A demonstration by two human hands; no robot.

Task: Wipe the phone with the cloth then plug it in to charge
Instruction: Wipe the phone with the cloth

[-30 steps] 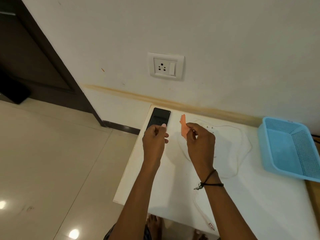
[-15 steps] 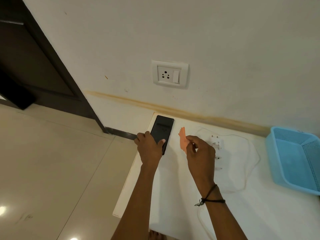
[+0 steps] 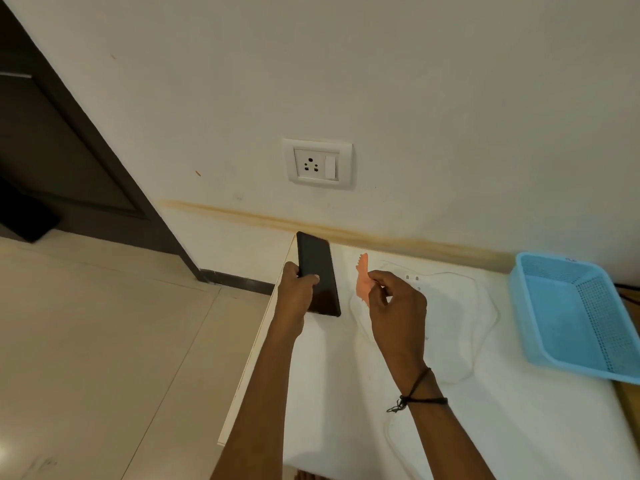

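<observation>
My left hand [image 3: 296, 294] grips a black phone [image 3: 318, 271] by its long edges near the lower half, above the far left corner of the white table [image 3: 346, 393]. The screen faces me and is dark. My right hand [image 3: 394, 306] pinches a small orange cloth [image 3: 362, 280] between thumb and fingers, just right of the phone and apart from it. A white charger plug [image 3: 412, 279] lies on the table behind my right hand, its white cable [image 3: 485, 306] looping across the tabletop. A white wall socket [image 3: 318, 163] with a switch is on the wall above the phone.
A light blue plastic basket [image 3: 575, 313] stands at the table's right side. The table's left edge drops to a beige tiled floor [image 3: 104, 341]. A dark door frame [image 3: 86, 150] runs down the wall at the left.
My left hand reached the phone, closed on it and lifted it off the table, turning it more upright. My right hand kept hold of the orange cloth, almost still.
</observation>
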